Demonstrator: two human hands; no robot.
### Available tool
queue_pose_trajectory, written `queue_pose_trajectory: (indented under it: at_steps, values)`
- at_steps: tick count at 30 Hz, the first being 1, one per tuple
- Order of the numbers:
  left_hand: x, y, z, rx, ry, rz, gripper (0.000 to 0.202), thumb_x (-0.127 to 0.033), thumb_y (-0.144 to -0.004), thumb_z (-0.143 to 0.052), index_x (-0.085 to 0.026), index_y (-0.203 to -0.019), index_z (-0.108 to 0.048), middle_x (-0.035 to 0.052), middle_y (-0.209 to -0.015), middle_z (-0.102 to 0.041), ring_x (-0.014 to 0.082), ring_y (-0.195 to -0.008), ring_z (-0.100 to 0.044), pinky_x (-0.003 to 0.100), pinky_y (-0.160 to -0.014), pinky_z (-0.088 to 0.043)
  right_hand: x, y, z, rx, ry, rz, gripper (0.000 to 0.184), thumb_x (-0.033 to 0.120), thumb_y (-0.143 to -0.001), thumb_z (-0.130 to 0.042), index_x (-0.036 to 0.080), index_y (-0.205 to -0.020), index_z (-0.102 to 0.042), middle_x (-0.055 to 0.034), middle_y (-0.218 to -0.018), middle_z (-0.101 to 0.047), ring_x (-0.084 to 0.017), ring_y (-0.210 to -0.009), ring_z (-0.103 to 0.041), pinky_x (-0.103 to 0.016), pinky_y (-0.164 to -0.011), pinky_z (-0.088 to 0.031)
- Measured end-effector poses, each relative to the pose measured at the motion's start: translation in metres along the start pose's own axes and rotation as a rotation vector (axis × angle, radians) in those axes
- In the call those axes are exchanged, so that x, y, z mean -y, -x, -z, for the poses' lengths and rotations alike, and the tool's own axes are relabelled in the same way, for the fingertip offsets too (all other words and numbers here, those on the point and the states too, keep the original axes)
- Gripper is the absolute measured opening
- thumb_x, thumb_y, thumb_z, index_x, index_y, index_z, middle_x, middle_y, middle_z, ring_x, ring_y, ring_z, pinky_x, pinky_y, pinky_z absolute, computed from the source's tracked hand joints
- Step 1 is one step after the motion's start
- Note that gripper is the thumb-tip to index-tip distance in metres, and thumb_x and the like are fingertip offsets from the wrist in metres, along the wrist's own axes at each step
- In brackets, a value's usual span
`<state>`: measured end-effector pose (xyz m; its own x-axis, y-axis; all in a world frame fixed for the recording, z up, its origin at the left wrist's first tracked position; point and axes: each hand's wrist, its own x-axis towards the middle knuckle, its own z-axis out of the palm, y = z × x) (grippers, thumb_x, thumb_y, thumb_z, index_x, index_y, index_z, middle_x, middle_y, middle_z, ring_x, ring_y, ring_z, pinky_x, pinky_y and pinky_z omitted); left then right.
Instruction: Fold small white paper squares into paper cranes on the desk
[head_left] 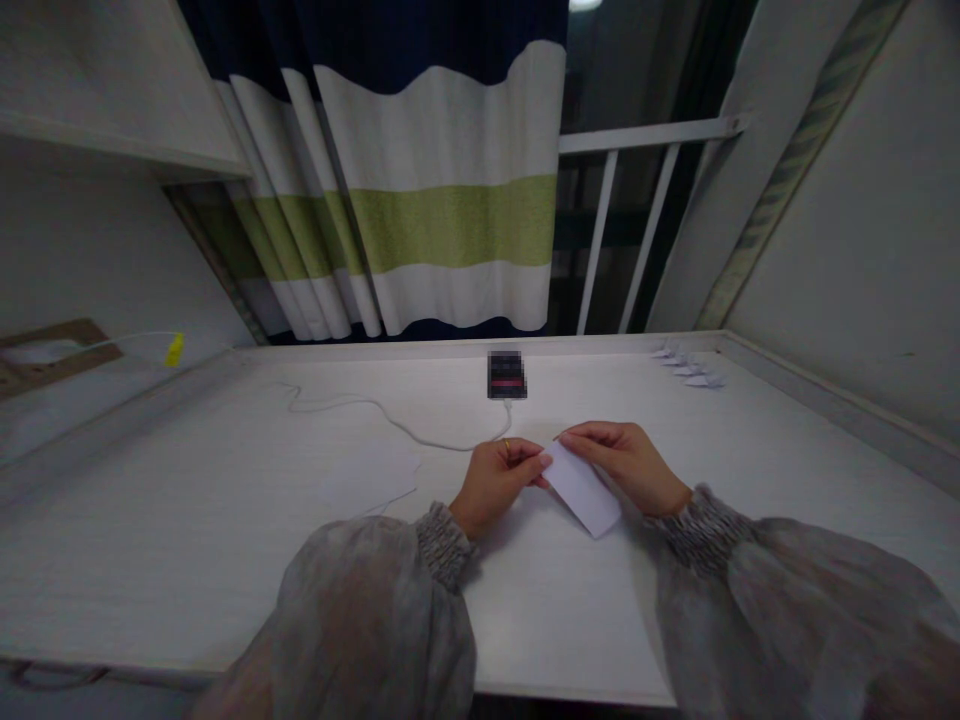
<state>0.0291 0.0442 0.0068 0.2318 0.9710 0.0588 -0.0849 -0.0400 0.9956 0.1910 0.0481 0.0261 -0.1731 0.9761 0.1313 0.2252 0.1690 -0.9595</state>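
White folded paper strip [582, 488] (narrow, creased) pinched between both hands.

Paper [582, 489] between both hands, device [506, 374] behind, on table [225, 520]

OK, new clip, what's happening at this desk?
A person seated at a white desk holds a small folded white paper between both hands: the left hand pinches its upper end, the right hand grips along its far edge. Another white sheet lies to the left. Several small folded paper pieces sit at the far right, and a cabled device lies beyond the hands.
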Motion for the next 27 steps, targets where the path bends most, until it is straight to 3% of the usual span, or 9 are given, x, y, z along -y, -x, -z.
queue_pose_trajectory:
  at_steps: [7, 13, 27]
  values:
    - [0.0007, -0.0010, -0.0004, -0.003, 0.021, -0.018, 0.021, -0.030, -0.059, -0.068, -0.012, -0.067, -0.064, 0.0015, -0.057, -0.063, 0.0092, -0.050, -0.057, 0.021, -0.053, -0.045, 0.0049, 0.0008, -0.0013, -0.033, -0.013, -0.042, 0.028, 0.041, -0.062, -0.062, 0.015, -0.068, -0.068, -0.0016, -0.060, -0.063, -0.011, -0.052, -0.049, -0.023, -0.047, -0.037]
    - [0.0002, -0.0034, 0.0011, -0.137, 0.082, -0.034, 0.017, -0.026, -0.059, -0.068, -0.011, -0.066, -0.063, 0.0003, -0.052, -0.062, 0.0081, -0.047, -0.056, 0.018, -0.049, -0.041, -0.0005, -0.0024, 0.0003, 0.043, -0.045, -0.099, 0.032, 0.042, -0.064, -0.061, 0.014, -0.077, -0.069, 0.0001, -0.057, -0.061, -0.008, -0.046, -0.046, -0.020, -0.042, -0.032]
    - [-0.0010, -0.0044, 0.0035, -0.182, 0.101, -0.018, 0.017, -0.025, -0.060, -0.068, -0.010, -0.067, -0.063, 0.0008, -0.049, -0.062, 0.0076, -0.045, -0.055, 0.018, -0.049, -0.040, 0.0012, -0.0041, 0.0027, 0.050, -0.004, -0.102, 0.032, 0.042, -0.063, -0.062, 0.012, -0.073, -0.068, -0.0021, -0.061, -0.063, -0.009, -0.050, -0.048, -0.021, -0.045, -0.035]
